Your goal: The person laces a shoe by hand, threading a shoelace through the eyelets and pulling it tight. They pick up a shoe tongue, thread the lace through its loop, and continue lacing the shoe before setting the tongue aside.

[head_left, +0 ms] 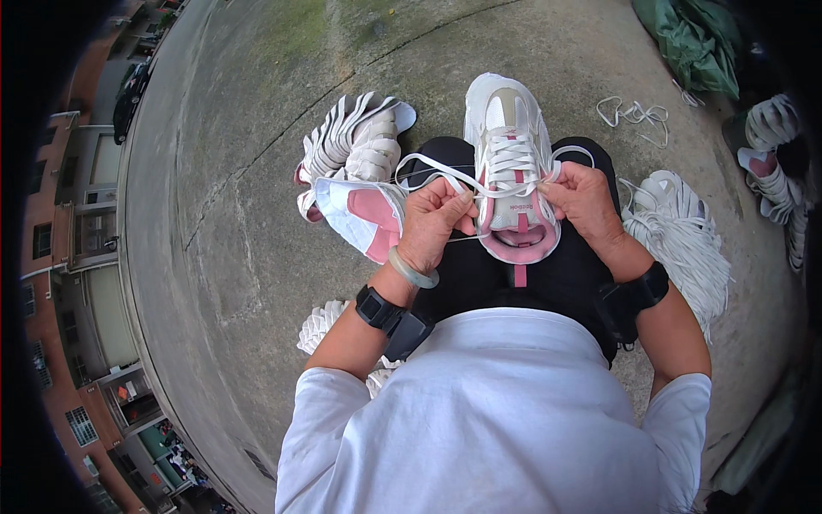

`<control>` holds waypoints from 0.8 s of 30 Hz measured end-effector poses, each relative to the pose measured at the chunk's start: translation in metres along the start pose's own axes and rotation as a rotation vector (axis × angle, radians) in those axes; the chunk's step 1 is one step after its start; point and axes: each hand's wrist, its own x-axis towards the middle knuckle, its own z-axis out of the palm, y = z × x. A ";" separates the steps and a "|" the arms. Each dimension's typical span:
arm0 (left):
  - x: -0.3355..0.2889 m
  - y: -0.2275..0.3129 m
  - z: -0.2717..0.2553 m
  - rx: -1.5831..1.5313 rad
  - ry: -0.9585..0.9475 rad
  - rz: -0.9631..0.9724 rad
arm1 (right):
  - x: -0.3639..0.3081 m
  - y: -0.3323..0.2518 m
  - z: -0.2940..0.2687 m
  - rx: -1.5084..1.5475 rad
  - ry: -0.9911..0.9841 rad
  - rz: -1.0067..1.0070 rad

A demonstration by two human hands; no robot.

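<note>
A white, beige and pink sneaker (521,207) lies across my thighs, toe pointing away and the pink-lined opening toward me. White shoelace (511,154) crosses its front, with a slack loop out to each side. My left hand (435,216) is closed in a pinch on the lace at the left of the tongue, a bracelet on its wrist. At the upper eyelets on the right, my right hand (584,199) pinches the lace too. A white and pink shoe upper (364,214) lies just left of my left hand.
Nested white shoe uppers (355,141) rest on the concrete ground at left, more (321,325) below them. A bundle of white laces (681,240) is by my right thigh, a loose lace (635,116) beyond. Green sheeting (692,43) and stacked uppers (771,184) stand far right.
</note>
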 end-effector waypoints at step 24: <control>0.015 -0.006 0.010 0.464 0.021 0.320 | -0.010 -0.021 0.054 -0.839 0.145 -0.574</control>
